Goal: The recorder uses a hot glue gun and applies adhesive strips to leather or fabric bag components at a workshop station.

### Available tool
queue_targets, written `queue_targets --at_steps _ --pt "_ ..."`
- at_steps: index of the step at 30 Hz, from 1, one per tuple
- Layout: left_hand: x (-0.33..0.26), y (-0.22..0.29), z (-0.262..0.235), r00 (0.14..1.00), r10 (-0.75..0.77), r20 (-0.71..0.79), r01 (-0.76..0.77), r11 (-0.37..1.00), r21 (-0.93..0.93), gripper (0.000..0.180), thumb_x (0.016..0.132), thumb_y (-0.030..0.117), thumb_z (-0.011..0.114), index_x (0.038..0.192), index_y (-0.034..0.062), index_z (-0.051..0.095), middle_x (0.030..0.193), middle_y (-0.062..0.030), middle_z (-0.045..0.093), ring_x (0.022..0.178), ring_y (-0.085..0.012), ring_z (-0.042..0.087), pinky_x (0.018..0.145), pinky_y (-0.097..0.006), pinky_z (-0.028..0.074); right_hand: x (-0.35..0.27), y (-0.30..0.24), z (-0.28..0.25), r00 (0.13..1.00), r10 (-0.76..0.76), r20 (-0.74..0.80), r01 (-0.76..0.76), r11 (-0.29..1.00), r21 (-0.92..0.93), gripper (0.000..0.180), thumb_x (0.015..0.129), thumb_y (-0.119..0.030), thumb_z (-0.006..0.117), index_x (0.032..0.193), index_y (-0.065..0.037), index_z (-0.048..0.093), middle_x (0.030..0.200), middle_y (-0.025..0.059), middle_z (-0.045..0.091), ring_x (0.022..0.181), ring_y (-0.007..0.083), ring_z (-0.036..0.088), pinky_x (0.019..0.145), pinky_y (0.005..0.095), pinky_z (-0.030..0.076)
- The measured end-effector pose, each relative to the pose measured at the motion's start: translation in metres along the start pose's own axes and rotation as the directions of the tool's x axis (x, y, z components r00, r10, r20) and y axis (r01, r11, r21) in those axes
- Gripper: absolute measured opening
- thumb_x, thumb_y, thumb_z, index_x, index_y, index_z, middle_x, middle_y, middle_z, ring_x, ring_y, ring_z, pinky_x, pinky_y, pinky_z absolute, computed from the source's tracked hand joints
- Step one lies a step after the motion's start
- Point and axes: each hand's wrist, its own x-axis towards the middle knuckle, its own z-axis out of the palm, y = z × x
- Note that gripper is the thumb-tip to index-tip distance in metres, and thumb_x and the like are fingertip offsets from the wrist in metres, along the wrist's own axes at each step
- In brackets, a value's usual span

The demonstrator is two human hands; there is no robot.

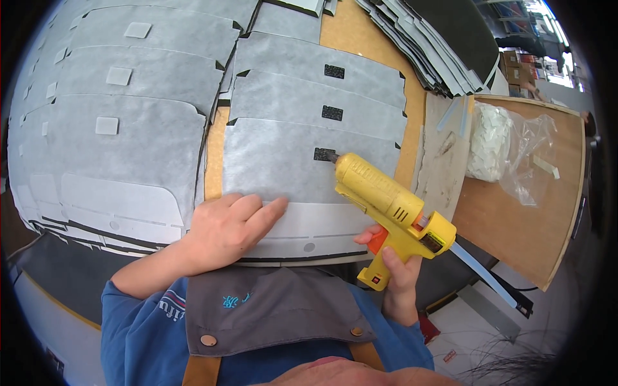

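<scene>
My right hand (402,276) grips a yellow hot glue gun (386,196) by its handle, with fingers at the orange trigger. A translucent glue stick (483,273) sticks out of the gun's back end. The dark nozzle is at a small black rectangle (324,154) on the nearest grey sheet (270,157); whether it touches cannot be made out. My left hand (232,225) rests on this sheet's near left part, its fingers lying on the surface and holding nothing. Two more grey sheets (283,58) lie overlapped behind, each with a black rectangle.
On the left lie overlapping grey sheets (148,154) with small white squares (107,125). A stack of dark-edged sheets (425,45) stands at the far right. Beside the worktable, a wooden board (515,225) carries a clear bag of white pieces (490,141). Two loose glue sticks (456,116) lie nearby.
</scene>
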Motion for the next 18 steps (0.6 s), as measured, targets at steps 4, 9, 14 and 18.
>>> queue_targets --at_steps 4,9,14,18 --pt "-0.0008 -0.0013 0.0004 1.000 0.011 0.021 -0.011 1.000 0.013 0.038 0.074 0.013 0.069 0.112 0.0153 0.067 0.068 0.0024 0.044 0.055 -0.0105 0.052 0.043 -0.027 0.040 -0.0032 0.0039 -0.0053 0.999 -0.016 -0.028 0.017 1.000 0.025 0.047 0.092 -0.002 0.055 0.136 0.005 0.042 0.118 0.0200 0.060 0.109 0.0294 0.062 0.099 0.0434 0.048" --pt "0.0005 -0.0002 0.0001 1.000 0.017 0.015 -0.017 1.000 0.019 0.038 0.074 0.013 0.070 0.112 0.0152 0.067 0.067 0.0026 0.044 0.055 -0.0103 0.052 0.043 -0.027 0.040 -0.0042 0.0048 -0.0058 1.000 -0.016 -0.023 0.017 0.999 0.037 0.047 0.092 -0.003 0.055 0.136 0.005 0.042 0.117 0.0199 0.060 0.108 0.0288 0.062 0.098 0.0427 0.048" --pt "0.0015 0.0009 0.0012 1.000 -0.009 -0.012 0.009 1.000 -0.011 0.028 0.078 0.014 0.078 0.106 0.0147 0.071 0.063 0.0016 0.043 0.051 -0.0129 0.049 0.042 -0.029 0.038 -0.0048 0.0071 -0.0095 1.000 -0.004 -0.008 0.005 1.000 0.025 0.047 0.092 -0.003 0.056 0.136 0.004 0.042 0.117 0.0192 0.060 0.108 0.0283 0.062 0.098 0.0421 0.049" --pt "0.0004 -0.0006 0.0007 1.000 0.017 0.005 -0.017 1.000 0.020 0.037 0.074 0.013 0.071 0.111 0.0152 0.068 0.067 0.0027 0.044 0.054 -0.0102 0.051 0.042 -0.027 0.039 -0.0031 0.0040 -0.0010 1.000 0.001 -0.012 0.000 0.999 0.054 0.048 0.092 -0.004 0.056 0.136 0.004 0.042 0.118 0.0188 0.060 0.107 0.0284 0.062 0.097 0.0426 0.049"
